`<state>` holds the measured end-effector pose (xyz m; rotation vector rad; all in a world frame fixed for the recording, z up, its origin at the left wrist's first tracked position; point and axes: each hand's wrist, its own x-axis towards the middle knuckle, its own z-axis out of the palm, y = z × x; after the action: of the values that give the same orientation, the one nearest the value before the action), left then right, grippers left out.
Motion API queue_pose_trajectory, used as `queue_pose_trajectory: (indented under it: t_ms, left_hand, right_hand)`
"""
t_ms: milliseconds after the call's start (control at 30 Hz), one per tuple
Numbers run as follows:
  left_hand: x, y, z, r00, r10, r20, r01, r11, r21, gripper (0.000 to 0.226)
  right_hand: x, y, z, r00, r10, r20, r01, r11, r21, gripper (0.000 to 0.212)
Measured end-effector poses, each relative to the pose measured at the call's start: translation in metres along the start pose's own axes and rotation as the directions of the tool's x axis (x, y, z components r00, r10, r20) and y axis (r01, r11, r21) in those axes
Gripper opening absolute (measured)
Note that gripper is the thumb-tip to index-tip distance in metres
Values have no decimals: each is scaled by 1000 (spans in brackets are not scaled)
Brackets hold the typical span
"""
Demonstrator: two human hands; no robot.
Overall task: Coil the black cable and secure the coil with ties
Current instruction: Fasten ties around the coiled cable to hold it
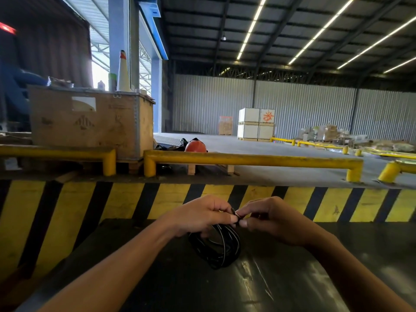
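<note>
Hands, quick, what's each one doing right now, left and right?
Left hand: closed on the top of the black cable coil, which hangs below it.
Right hand: fingers pinched at the same spot on the coil; a tie there cannot be told.

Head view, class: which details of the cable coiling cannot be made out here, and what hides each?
- The tie on the black cable coil: pinched between left hand and right hand, too small to tell if fastened.
- Cable ends: lost among the loops.
- Top of the coil: covered by the fingers.
</note>
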<state>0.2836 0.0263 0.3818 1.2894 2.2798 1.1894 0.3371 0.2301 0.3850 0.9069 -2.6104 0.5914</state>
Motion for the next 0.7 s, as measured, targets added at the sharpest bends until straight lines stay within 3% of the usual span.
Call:
queue_pose_trajectory:
  t_ms: [167, 367, 533, 700]
  left_hand:
    - [0, 2, -1, 1000, 11, -10, -11, 1000, -28, 19]
    - [-1, 7, -1, 999, 18, -31, -21, 996, -91, 18]
    - [-6, 11, 7, 998, 37, -52, -43, 993, -113, 24]
    - [-11, 4, 8, 989, 28, -145, -49, 989, -141, 12]
  right_hand:
    - [-1, -3, 3, 998, 13, -58, -14, 1000, -20, 19]
    - [1, -13, 10, 964, 24, -267, -56, 992, -114, 15]
    - [11, -2, 7, 776, 254, -577, -227, 966, 121, 15]
    - [13, -5, 12, 756, 238, -610, -185, 971, 149, 11]
